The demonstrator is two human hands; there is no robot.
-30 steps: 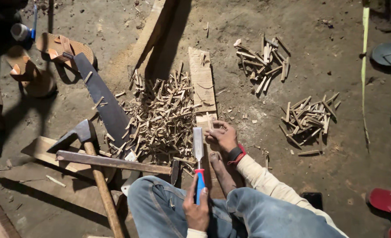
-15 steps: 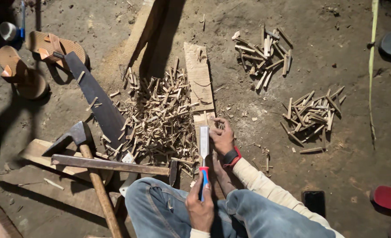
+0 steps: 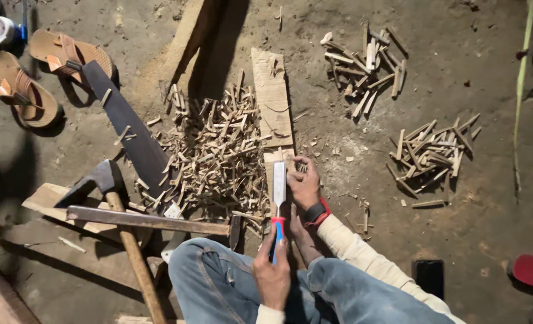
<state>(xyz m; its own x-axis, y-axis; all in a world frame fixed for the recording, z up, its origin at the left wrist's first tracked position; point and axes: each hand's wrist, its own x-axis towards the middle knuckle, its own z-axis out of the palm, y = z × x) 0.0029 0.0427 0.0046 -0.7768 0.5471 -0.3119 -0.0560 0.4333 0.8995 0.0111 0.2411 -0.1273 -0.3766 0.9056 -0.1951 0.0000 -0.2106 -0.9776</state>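
Observation:
My left hand [image 3: 272, 277] grips the blue and red handle of a chisel [image 3: 278, 192], whose flat blade points away from me. The blade lies on the near end of a narrow wooden plank [image 3: 270, 96] on the dirt floor. My right hand [image 3: 305, 185], with a dark watch and red band at the wrist, rests beside the blade, fingertips pinching a small wood piece on the plank. Left of the plank lies a big heap of wood chips [image 3: 215, 150].
Two piles of short cut sticks [image 3: 368, 60] [image 3: 434, 150] lie at the right. A saw blade [image 3: 128, 132], an adze-like hammer [image 3: 107, 180] and a long wooden bar [image 3: 146, 219] sit at the left, with sandals [image 3: 68, 54] beyond. A dark phone [image 3: 428, 277] lies by my right leg.
The chisel has shifted slightly forward and right along the plank. Both hands keep the same grip. The view has drifted a little.

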